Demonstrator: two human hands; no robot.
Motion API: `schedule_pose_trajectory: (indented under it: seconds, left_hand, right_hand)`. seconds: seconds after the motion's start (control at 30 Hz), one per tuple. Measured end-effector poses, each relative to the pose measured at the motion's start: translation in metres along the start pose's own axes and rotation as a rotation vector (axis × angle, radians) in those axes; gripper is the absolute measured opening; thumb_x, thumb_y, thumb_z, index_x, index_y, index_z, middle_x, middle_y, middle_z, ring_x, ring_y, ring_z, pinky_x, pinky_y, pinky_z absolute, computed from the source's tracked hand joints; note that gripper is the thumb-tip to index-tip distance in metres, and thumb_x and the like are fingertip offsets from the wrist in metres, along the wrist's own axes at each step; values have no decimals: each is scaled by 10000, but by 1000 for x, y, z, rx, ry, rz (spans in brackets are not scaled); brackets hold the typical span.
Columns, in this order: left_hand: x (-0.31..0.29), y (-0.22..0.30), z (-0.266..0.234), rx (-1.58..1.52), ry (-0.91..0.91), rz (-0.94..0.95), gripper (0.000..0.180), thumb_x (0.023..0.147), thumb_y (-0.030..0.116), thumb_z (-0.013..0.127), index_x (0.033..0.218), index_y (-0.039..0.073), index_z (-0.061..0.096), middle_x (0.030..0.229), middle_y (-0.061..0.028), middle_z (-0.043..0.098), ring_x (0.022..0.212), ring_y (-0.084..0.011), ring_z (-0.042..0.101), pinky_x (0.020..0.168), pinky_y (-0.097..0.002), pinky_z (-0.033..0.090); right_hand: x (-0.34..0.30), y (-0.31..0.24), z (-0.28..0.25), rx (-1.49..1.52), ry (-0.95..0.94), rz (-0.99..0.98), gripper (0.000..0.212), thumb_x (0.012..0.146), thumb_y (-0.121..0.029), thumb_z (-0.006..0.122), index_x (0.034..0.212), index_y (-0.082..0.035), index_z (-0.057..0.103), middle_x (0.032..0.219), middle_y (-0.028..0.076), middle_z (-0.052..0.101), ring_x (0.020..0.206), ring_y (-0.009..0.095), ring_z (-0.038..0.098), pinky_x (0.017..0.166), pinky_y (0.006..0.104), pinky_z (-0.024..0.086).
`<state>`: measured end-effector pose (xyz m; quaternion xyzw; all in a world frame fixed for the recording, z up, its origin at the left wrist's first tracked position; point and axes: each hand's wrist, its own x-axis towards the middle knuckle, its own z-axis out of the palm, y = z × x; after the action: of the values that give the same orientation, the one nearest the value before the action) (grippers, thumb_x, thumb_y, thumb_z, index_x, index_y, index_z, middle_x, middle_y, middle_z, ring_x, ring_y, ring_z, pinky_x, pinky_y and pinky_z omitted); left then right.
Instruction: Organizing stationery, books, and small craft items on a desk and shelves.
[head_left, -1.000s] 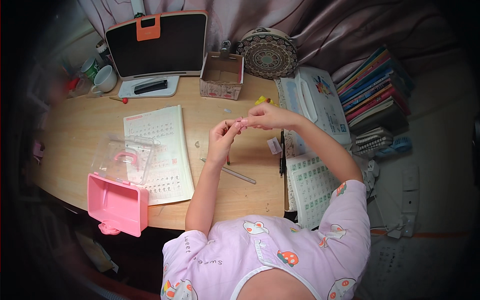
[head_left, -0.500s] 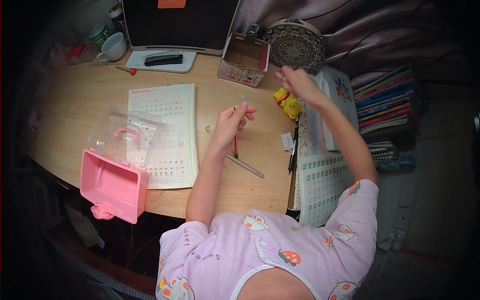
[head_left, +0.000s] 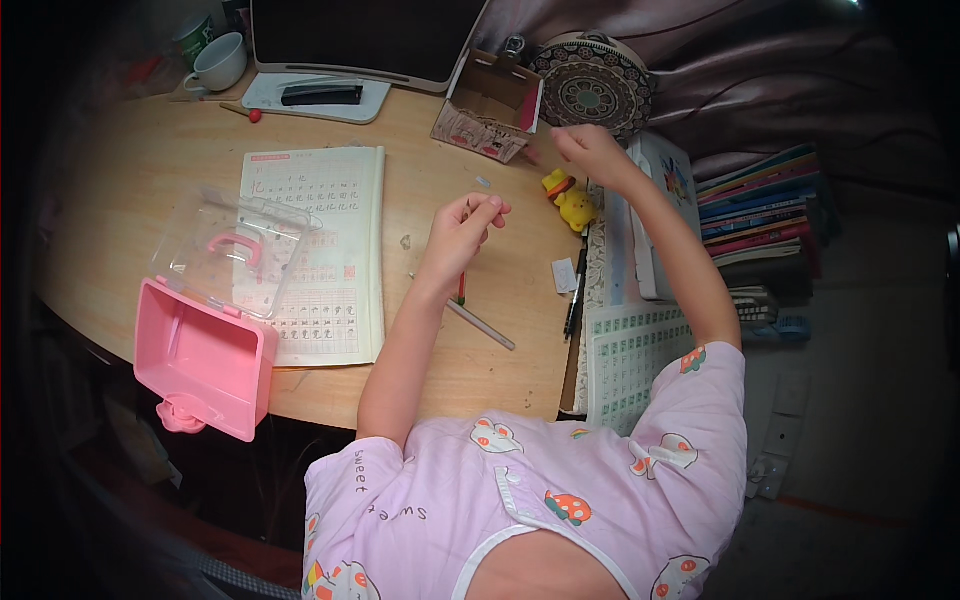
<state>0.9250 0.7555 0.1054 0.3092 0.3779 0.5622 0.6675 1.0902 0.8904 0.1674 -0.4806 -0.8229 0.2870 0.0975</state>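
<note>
My left hand [head_left: 462, 238] hovers above the desk with its fingers curled in. Whatever may be inside it is hidden. Beneath that wrist lie a red pencil [head_left: 461, 290], mostly covered, and a grey stick-like rod [head_left: 480, 325]. My right hand [head_left: 590, 155] reaches forward, fingers bent together, beside an open cardboard box [head_left: 485, 130]. A faint pinkish blur shows near its fingertips; I cannot tell whether they hold it. Just under this hand is a yellow toy figure [head_left: 572, 205]. A small pale scrap [head_left: 483, 182] rests on the desk between both hands.
On the left, an open pink case [head_left: 205, 350] with a clear lid overlaps a writing workbook [head_left: 330, 250] and the desk edge. A white cup [head_left: 218, 65] and a dark screen [head_left: 360, 35] stand behind. Stacked books [head_left: 765, 215], pens [head_left: 576, 290] and practice sheets [head_left: 640, 350] lie right.
My right hand has shifted slightly left, closer to the cardboard box; the small pinkish item at its fingertips no longer shows clearly. My left hand stays curled in nearly the same place. The view has shifted slightly.
</note>
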Motion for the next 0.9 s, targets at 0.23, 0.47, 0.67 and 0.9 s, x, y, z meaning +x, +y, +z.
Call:
schedule_pose_trajectory:
  seconds: [0.23, 0.47, 0.67, 0.9]
  left_hand:
    - [4, 0, -7, -34, 118, 38, 162, 772, 191, 498, 776, 38, 551, 616, 40, 471, 416, 12, 261, 364, -145, 182]
    - [4, -2, -3, -44, 83, 36, 155, 772, 184, 498, 773, 37, 548, 614, 41, 470, 413, 15, 262, 363, -142, 182]
    - [1, 0, -2, -36, 103, 28, 125, 776, 155, 489, 778, 40, 540, 617, 39, 469, 412, 21, 269, 357, -139, 182]
    - [-12, 10, 8, 359, 140, 281, 177, 754, 132, 527, 879, 8, 537, 694, 5, 517, 491, -16, 318, 437, -160, 270]
  right_hand:
    - [-10, 45, 19, -219, 27, 146, 333, 704, -311, 523, 874, -26, 540, 770, 139, 564, 694, 254, 559, 634, 321, 423]
    - [18, 52, 39, -593, 312, 168, 330, 652, -281, 580, 863, -29, 558, 795, 145, 567, 714, 271, 558, 666, 326, 428]
    - [25, 58, 36, -129, 131, 84, 241, 671, -252, 582, 723, -17, 591, 660, 111, 585, 646, 213, 566, 616, 288, 430]
    - [-56, -41, 39, 313, 168, -87, 127, 713, -126, 573, 729, -2, 593, 634, 43, 572, 561, 74, 513, 515, 199, 407]
